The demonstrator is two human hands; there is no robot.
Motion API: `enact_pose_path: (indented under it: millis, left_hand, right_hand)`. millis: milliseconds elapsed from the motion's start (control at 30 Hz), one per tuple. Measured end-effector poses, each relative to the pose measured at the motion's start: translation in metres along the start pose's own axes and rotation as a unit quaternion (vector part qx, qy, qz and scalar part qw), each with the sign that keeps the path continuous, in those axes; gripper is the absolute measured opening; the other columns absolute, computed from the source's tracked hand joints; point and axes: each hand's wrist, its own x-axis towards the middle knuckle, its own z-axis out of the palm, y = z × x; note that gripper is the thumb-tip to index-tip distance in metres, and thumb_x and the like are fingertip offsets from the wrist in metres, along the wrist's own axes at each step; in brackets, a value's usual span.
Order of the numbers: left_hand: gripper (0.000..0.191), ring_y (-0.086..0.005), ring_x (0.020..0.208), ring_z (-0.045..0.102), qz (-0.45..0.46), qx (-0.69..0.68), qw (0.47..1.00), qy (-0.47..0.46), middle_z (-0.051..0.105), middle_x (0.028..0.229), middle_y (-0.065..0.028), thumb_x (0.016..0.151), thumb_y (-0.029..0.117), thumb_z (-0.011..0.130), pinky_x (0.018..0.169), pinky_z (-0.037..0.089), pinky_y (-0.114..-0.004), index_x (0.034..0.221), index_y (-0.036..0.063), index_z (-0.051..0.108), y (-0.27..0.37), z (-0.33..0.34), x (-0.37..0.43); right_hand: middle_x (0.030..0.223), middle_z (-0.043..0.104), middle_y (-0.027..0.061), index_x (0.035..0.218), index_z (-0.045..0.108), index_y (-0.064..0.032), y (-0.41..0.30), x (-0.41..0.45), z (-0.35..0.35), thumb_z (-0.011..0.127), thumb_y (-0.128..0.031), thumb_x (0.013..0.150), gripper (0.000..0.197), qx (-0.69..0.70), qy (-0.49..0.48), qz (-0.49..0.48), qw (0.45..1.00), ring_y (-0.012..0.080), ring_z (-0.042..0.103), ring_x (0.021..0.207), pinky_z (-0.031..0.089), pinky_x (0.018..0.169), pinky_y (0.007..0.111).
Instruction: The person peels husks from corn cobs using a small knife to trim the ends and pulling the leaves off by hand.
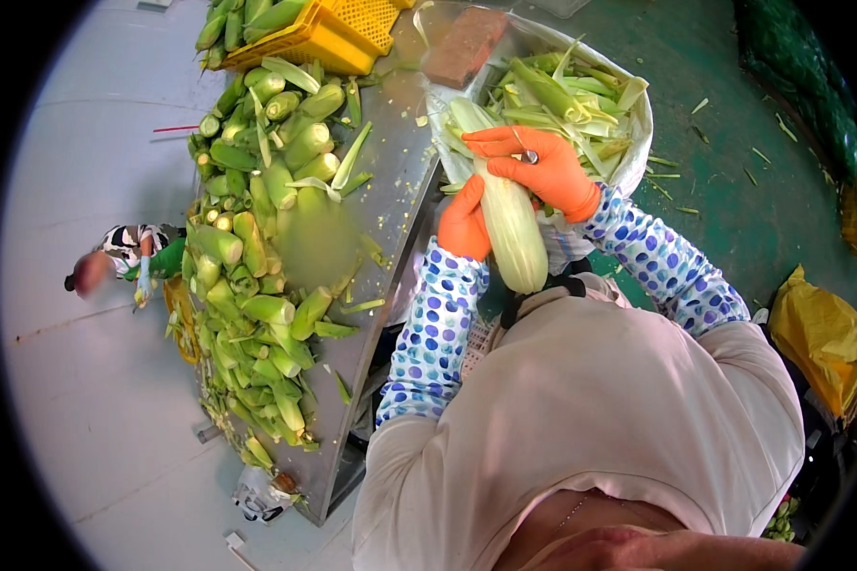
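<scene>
An ear of corn (512, 228) in pale green husk slants in front of my body, its rounded end towards me. My left hand (465, 221), in an orange glove, grips it from the side; some of the fingers are hidden behind it. Across its far end lie the fingers of my right hand (543, 168), also gloved in orange. A small metal tool (530, 157) sticks out between those fingers, its full shape hidden. Just beyond the hands, a white woven sack (641, 143) stands open, full of stripped corn husks (564, 100).
Many husked ears of corn (264, 307) lie piled on the metal table (393, 185) at left. A brick (465, 46) rests by the sack's rim. Beyond stands a yellow crate (343, 36) with corn. Across the table is another person (146, 250). Husk scraps litter the green floor (714, 185).
</scene>
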Motion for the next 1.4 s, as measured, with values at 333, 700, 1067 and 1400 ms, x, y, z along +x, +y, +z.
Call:
enact_pose_path:
  millis: [333,700,1067,1400]
  left_hand:
    - [0.072,-0.0264,0.097,0.062,-0.036,0.079,0.993,-0.077,0.060,0.117,-0.0138,0.095,0.059,0.040,0.080,0.054,-0.035,0.139,0.0013,0.040,0.002,0.014,-0.009]
    - [0.073,-0.0253,0.096,0.063,-0.033,0.111,0.993,0.020,0.062,0.110,-0.0141,0.095,0.062,0.036,0.079,0.054,-0.037,0.130,-0.0002,0.050,-0.008,0.000,-0.008]
    - [0.078,-0.0239,0.098,0.061,-0.020,0.108,0.987,-0.118,0.062,0.110,-0.0150,0.083,0.056,0.065,0.085,0.050,-0.034,0.134,0.0002,0.044,0.000,-0.001,-0.013]
    - [0.065,-0.0201,0.110,0.057,0.040,0.213,0.972,-0.091,0.057,0.122,-0.0108,0.088,0.030,0.069,0.097,0.045,-0.033,0.137,-0.0018,0.042,-0.001,-0.025,-0.019]
  right_hand:
    - [0.092,0.073,0.0061,0.104,0.073,-0.0053,0.048,0.051,-0.105,0.065,-0.026,0.088,0.027,-0.288,0.245,0.133,0.916,0.0113,0.064,0.083,0.049,0.075,0.026]
    - [0.111,0.069,0.0017,0.117,0.066,-0.0042,-0.016,-0.011,0.000,0.064,-0.013,0.090,0.029,0.102,0.052,0.214,0.970,0.0082,0.060,0.075,0.047,0.060,0.024]
    - [0.085,0.072,0.0074,0.095,0.072,-0.0003,0.026,0.030,-0.082,0.067,-0.021,0.088,0.023,-0.132,0.212,0.150,0.957,0.0128,0.066,0.077,0.051,0.074,0.027]
    - [0.095,0.072,0.0034,0.107,0.072,-0.0037,-0.011,-0.008,-0.023,0.069,-0.018,0.085,0.025,-0.107,-0.063,0.016,0.992,0.0098,0.061,0.090,0.048,0.080,0.026]
